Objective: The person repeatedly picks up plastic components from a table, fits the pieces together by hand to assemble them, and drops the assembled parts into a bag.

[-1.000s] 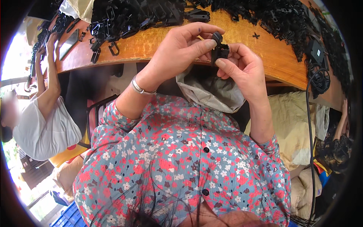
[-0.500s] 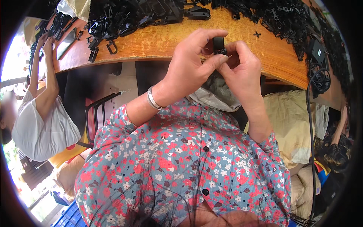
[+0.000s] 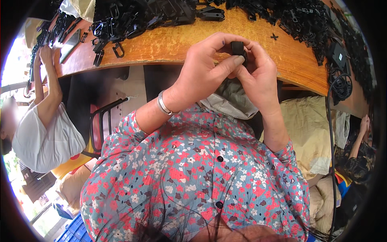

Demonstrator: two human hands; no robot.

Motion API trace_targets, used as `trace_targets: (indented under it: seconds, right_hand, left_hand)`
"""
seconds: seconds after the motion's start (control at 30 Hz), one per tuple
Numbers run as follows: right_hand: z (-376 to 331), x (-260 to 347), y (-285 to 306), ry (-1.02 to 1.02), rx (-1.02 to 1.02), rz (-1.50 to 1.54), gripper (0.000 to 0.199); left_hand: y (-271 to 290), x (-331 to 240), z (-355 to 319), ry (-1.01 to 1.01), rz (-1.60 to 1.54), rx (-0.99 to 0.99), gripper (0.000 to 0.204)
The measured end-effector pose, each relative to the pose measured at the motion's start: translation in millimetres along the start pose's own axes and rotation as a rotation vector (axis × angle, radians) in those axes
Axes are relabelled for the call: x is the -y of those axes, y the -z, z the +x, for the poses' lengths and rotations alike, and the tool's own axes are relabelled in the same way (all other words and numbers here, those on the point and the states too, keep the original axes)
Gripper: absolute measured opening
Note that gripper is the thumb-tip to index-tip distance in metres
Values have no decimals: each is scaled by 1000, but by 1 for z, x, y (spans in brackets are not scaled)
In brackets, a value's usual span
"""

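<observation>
Between my hands, just over the table's near edge, is a small black plastic part. My left hand, with a silver bracelet at its wrist, pinches the part between thumb and fingers. On the other side, my right hand has its fingers and thumb closed on the same part. Its lower end is hidden behind my thumbs, so its full shape cannot be made out. Beneath my hands hangs a grey sack-like cloth.
Heaps of black plastic parts cover the far side of the wooden table. One small cross-shaped piece lies apart. At right, a coiled black cable hangs off the edge. Co-workers sit left and right.
The black part has shifted slightly right and turned, and my right fingers have closed further around it. Both co-workers' hands have moved.
</observation>
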State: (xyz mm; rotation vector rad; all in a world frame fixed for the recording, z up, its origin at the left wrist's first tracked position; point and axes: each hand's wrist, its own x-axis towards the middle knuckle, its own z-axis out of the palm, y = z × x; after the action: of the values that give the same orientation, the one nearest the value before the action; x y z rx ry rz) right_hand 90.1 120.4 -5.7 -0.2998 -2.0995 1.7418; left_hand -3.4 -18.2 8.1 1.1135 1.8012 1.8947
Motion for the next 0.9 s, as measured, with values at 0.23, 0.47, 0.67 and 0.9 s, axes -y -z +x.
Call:
trace_targets:
  seconds: [0.23, 0.47, 0.67, 0.9]
  right_hand:
    - [-2, 11, 1, -125, 65, 167, 33]
    - [-11, 16, -1, -215, 218, 261, 24]
    - [-15, 16, -7, -224, 180, 231, 15]
    - [-31, 21, -3, -90, 234, 155, 19]
  left_hand:
    - [11, 8, 2, 177, -113, -44, 27]
    - [14, -8, 22, 307, -433, 34, 69]
    - [5, -7, 18, 380, -503, 247, 80]
    - [-10, -3, -5, 103, -249, 247, 60]
